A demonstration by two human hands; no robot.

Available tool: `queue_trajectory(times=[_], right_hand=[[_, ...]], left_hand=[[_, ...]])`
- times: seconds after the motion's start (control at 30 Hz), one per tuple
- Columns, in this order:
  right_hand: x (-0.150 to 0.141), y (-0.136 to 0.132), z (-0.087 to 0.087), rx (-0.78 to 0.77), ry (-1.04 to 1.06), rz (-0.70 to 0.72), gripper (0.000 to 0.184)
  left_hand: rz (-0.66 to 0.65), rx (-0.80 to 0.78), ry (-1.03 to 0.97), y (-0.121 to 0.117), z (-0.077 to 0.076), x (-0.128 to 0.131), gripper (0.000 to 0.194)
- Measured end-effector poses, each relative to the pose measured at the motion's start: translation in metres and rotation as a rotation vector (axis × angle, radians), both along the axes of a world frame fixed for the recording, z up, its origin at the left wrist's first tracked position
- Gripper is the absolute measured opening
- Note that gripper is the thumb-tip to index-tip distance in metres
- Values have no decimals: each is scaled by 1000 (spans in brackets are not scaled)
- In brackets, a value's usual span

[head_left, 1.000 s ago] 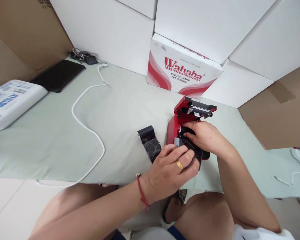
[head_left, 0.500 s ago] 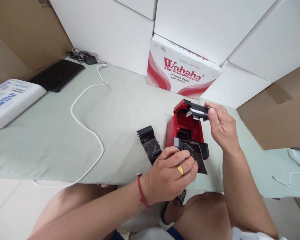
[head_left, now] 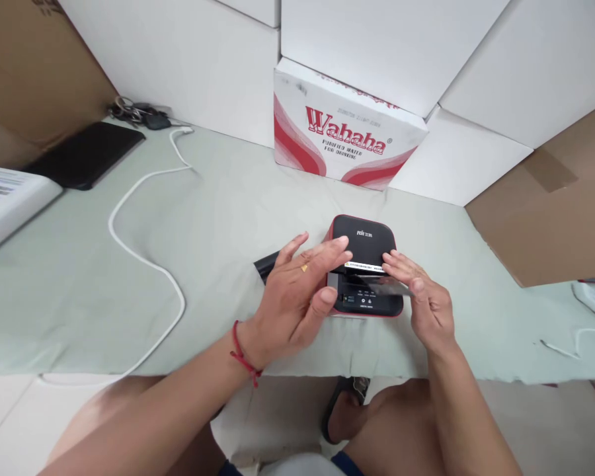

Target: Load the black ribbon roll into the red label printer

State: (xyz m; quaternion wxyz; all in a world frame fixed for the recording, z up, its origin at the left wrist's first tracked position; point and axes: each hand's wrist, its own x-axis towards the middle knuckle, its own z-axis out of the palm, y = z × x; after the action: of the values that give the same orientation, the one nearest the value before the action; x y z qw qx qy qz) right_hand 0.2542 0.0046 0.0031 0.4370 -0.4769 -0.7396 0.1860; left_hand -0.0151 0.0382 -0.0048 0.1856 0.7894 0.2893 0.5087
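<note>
A small red and black printer (head_left: 365,238) stands on the cloth-covered table with its lid down; "FEIE" is printed on the lid. A dark, glossy strip (head_left: 384,285) sticks out of its front slot, slanting to the right over the button panel. My left hand (head_left: 297,294) is open, fingers stretched over the lid's left edge. My right hand (head_left: 426,294) is open too, its fingertips on the lid's right edge and its thumb by the strip's end. Whether the thumb touches the strip is unclear. Partly hidden behind my left hand lies a black roll (head_left: 265,266).
Against the white boxes stands a Wahaha water carton (head_left: 347,132). A white cable (head_left: 143,254) winds over the table's left side, near keys (head_left: 139,112), a black flat device (head_left: 92,155) and a white device (head_left: 17,205). Cardboard (head_left: 545,211) walls off the right.
The printer's raised lid has come down. My left hand has left the black strip and moved up to the lid; my right hand has come down with the lid. The view has shifted slightly right.
</note>
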Motion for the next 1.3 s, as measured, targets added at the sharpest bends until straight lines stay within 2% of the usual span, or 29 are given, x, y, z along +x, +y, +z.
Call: queue_trajectory(times=[0.17,0.4,0.5,0.6,0.7,0.83,0.97,1.07,1.3], right_hand=[[-4,0,-4,34,5,3,41],[-6,0,-12,75,3,3,35],[-6,-2,-9,37,-18,29,38],[-11,-6,-5,15,-26,-2,49],[-20,-12,-3,117,-73,-91,52],[-29,-19,3,281,-217,-197,45],[-37,-22,12,349,-281,-167,49],[-40,-22,15,350,-272,-138,52],[-42,-12,16,250,-209,-148,37]], left_hand=[[-36,-69,46,7,-3,-3,46],[13,-183,37,6,5,-4,31],[-48,-391,-107,6,4,0,39],[-66,-588,-262,7,1,4,51],[-57,-741,-367,10,-2,6,68],[-122,-915,-391,15,-1,2,84],[-145,-971,-384,17,0,-1,88],[-137,-942,-373,17,-1,0,83],[-129,-884,-342,15,1,3,54]])
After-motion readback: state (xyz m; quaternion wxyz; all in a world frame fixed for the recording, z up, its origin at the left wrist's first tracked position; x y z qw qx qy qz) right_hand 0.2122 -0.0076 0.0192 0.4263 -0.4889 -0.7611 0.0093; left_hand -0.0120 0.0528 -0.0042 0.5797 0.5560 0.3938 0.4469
